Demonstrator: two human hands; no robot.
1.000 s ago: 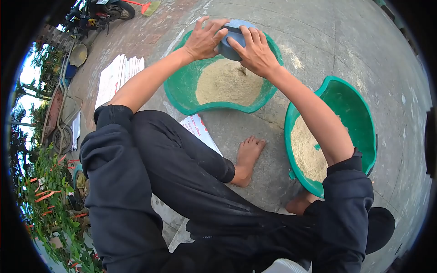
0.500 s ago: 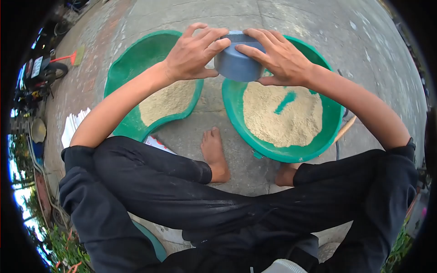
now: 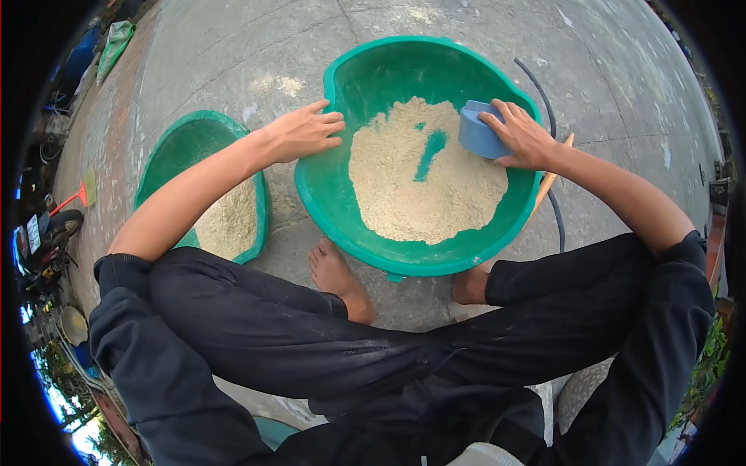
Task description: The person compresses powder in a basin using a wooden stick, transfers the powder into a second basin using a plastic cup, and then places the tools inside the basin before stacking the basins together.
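Observation:
A large green basin (image 3: 420, 262) stands on the concrete in front of me, with pale grainy powder (image 3: 404, 186) spread over its bottom and a bare green streak showing through. My right hand (image 3: 519, 133) grips a blue-grey round container (image 3: 478, 130) over the basin's right side. At the basin's upper left rim, my left hand (image 3: 307, 132) rests with its fingers apart and holds nothing. Left of it sits a smaller green basin (image 3: 263, 225) with more of the powder (image 3: 231, 221), partly behind my left forearm.
A dark hose (image 3: 544, 93) and a wooden stick (image 3: 546, 186) lie beside the large basin's right edge. My bare feet are close to its near side. Far left are a parked motorbike (image 3: 48, 241) and an orange-handled broom (image 3: 81, 194).
Both hands held the container before; now only my right hand does, lower and further right. My left hand has let go and moved to the basin's rim. The view has shifted.

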